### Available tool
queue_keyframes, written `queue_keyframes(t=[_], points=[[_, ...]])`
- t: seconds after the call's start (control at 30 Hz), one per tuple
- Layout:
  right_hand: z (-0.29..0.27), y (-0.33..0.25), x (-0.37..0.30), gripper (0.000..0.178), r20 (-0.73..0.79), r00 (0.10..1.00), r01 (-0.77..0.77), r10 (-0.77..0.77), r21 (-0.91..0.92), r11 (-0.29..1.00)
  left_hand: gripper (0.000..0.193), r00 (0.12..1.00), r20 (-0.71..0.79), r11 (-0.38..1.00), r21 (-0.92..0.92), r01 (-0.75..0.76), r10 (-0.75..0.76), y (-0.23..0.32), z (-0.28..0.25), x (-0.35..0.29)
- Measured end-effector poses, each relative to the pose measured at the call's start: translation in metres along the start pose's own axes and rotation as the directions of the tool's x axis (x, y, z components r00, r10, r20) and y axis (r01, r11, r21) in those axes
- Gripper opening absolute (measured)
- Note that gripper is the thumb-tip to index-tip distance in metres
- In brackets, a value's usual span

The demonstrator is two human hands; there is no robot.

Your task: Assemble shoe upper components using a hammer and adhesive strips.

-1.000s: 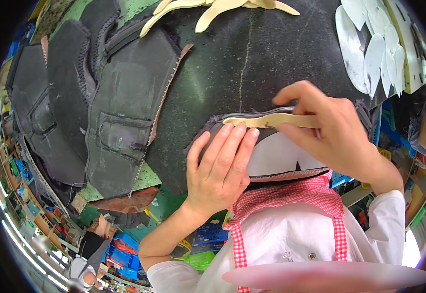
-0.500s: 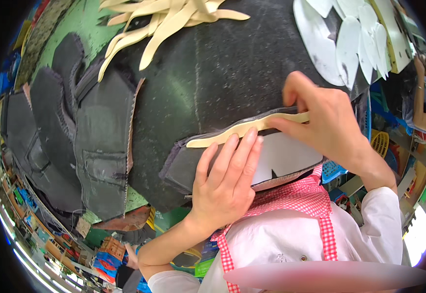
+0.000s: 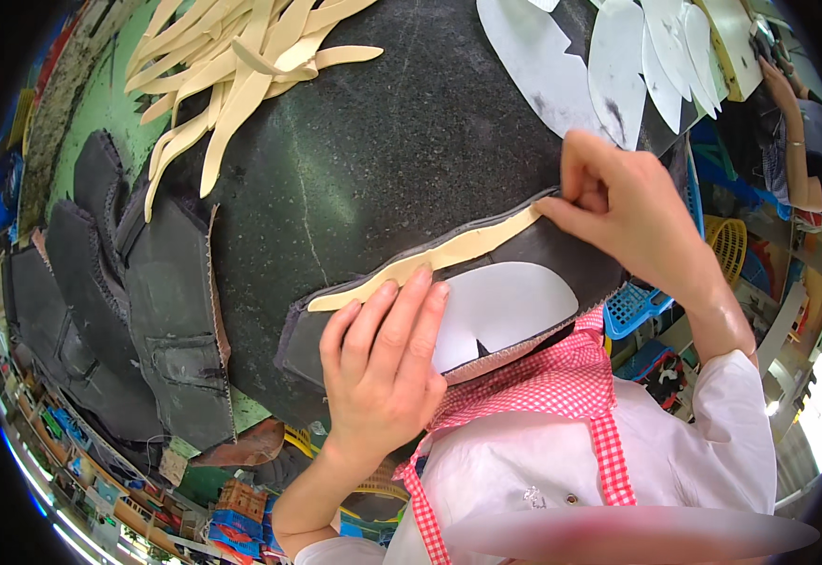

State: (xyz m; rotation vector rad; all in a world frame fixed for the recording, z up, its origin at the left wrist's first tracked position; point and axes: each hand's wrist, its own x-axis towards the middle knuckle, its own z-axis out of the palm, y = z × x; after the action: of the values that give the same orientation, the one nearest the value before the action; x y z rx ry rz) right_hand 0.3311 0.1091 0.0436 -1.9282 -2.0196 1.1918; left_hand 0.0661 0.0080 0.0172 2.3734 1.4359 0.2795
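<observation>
A dark grey panel piece, leather-like with a fuzzy edge, lies at the near side of the worktop. Along its far edge runs a long cream strip, perhaps foam. My left hand lies with fingers outstretched on the panel, fingertips touching the strip's lower edge. The strip's right end is pinched between the thumb and curled fingers of my right hand, at the panel's far right corner. A white oval piece with a dark notch rests on the panel, partly under my left fingers.
Several loose cream strips are heaped at the far left. White oval pieces lie at the far right. More dark panels overlap on the left. A blue basket stands below the right edge; another person's arm shows beyond.
My right thumb and fingers have moved out to the strip's right end, which now lies along the panel edge. The view has shifted, and more of the white oval shows.
</observation>
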Motion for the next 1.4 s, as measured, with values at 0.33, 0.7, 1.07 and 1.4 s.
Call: queue_keyframes(t=[0.33,0.7,1.07,1.4], points=[[0.043,-0.006,-0.003,0.019,-0.069,0.779,0.626,-0.623,0.046,0.778,0.030,0.950,-0.268,0.966,-0.241,0.094,-0.160,-0.029,-0.001,0.020],[0.049,0.000,-0.004,0.033,-0.050,0.758,0.649,-0.650,-0.039,0.760,0.016,0.959,-0.192,0.931,-0.339,0.135,-0.209,-0.052,-0.044,-0.018],[0.037,0.002,-0.022,0.042,0.022,0.504,0.858,-0.864,-0.134,0.497,0.003,0.984,0.084,0.985,-0.052,0.164,-0.159,-0.005,-0.103,-0.044],[0.016,-0.018,0.008,0.018,-0.055,0.586,0.810,-0.809,0.049,0.584,0.018,0.540,0.672,0.735,0.008,0.678,-0.506,-0.026,-0.117,-0.089]])
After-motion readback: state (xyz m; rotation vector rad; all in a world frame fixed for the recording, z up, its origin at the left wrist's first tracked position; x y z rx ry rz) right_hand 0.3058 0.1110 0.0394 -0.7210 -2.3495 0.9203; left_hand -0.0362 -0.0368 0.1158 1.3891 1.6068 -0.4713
